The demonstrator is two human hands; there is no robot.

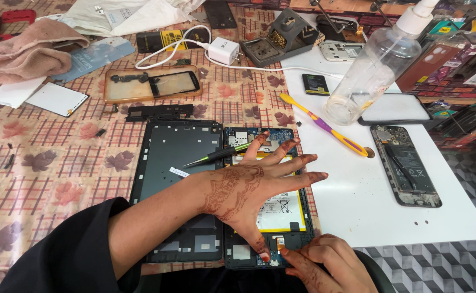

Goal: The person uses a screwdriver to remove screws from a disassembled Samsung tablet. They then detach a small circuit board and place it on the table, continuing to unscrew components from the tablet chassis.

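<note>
Left hand (249, 187) lies open, fingers spread flat on the opened tablet (265, 217), right hand (330, 263) pinching its bottom-edge connector (279, 241), frame's lower middle.

Left hand (251, 187) splayed flat, right hand (325, 263) seemingly pinching
</note>
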